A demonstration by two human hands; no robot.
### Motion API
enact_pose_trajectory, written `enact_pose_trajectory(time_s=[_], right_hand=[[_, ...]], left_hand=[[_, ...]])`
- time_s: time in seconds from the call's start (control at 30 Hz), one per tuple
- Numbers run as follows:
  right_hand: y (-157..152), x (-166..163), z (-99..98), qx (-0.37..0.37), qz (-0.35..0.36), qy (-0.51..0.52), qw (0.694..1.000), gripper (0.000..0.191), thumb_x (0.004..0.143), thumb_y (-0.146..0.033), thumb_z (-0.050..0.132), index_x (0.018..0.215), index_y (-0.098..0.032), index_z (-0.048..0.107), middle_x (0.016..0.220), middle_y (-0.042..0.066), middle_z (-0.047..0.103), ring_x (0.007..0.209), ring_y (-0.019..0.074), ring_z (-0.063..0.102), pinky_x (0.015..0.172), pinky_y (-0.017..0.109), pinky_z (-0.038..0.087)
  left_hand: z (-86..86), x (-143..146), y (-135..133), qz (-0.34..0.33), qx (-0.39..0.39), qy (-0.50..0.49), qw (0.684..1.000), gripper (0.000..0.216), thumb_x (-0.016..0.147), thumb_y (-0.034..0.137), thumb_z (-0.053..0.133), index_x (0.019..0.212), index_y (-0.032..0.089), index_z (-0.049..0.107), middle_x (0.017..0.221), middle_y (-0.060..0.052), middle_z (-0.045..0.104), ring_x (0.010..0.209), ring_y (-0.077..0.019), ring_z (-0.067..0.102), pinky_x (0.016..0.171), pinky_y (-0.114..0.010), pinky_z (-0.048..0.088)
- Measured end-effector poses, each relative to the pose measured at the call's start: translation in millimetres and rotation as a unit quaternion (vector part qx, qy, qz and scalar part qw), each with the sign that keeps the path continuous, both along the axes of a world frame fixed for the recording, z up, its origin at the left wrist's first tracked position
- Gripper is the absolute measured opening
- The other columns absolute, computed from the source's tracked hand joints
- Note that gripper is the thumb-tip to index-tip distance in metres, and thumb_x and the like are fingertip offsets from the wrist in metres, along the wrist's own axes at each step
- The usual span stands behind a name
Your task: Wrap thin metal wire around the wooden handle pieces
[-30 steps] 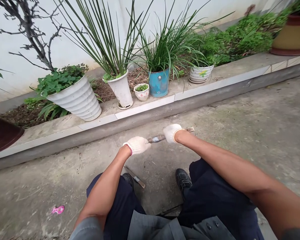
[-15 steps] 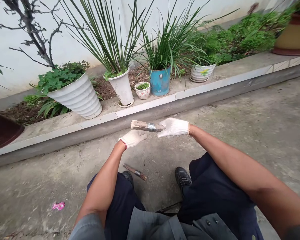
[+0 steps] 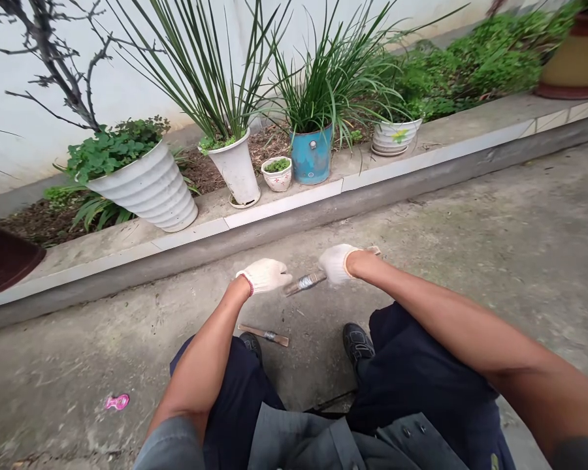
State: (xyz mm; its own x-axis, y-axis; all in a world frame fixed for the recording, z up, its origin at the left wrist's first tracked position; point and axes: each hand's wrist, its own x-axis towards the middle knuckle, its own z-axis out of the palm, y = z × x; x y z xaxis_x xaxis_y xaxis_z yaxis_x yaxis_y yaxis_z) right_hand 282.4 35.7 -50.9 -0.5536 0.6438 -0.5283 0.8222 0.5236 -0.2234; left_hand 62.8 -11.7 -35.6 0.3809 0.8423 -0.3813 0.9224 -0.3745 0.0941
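"Where is this?"

"On a concrete yard (image 3: 470, 274) beside a raised planter kerb (image 3: 284, 225), with a white wall (image 3: 29, 78) behind it. On the kerb stand a ribbed white planter (image 3: 147, 189), a blue metal pot (image 3: 311, 156) of long-bladed plants and a small floral bowl (image 3: 277, 177)."

"And the hands?"

"They're apart, both in white knit gloves. The right hand (image 3: 336, 264) is closed on a wire-bound wooden tool (image 3: 304, 282), which is held above the concrete, slanting down and left from under the glove. The left hand (image 3: 263, 275) holds nothing; its fingertips (image 3: 287, 277) are just beside the tool's tip."

"Anything below them?"

"A second wooden-handled tool (image 3: 264, 335) with a metal band lies on the concrete, under the left hand and just above the left shoe (image 3: 251, 346)."
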Motion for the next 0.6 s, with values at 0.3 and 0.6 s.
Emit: enact_pose_trajectory(time_s=[0.3,0.6], right_hand=[[23,-5,8.6,0.161,-0.071,0.039,0.984,0.031,0.080,-0.041,0.058,0.097,-0.020,0.074,0.090,0.014,0.073,0.082,0.0281,0.069,0.066,0.033,0.045],[11,14,32.2,0.015,-0.033,0.251,0.967,0.046,0.071,-0.064,0.065,0.078,-0.019,0.063,0.065,-0.001,0.062,0.061,0.0136,0.056,0.053,0.023,0.034]], left_hand=[[10.4,2,-2,0.052,0.009,-0.122,0.991,0.045,0.096,0.045,0.035,0.078,0.020,0.067,0.079,-0.003,0.069,0.072,-0.0183,0.060,0.065,-0.028,0.039],[15.2,-12,0,0.061,-0.010,-0.213,0.975,0.039,0.093,0.045,0.044,0.094,0.017,0.071,0.098,-0.004,0.071,0.088,-0.0194,0.061,0.079,-0.027,0.045]])
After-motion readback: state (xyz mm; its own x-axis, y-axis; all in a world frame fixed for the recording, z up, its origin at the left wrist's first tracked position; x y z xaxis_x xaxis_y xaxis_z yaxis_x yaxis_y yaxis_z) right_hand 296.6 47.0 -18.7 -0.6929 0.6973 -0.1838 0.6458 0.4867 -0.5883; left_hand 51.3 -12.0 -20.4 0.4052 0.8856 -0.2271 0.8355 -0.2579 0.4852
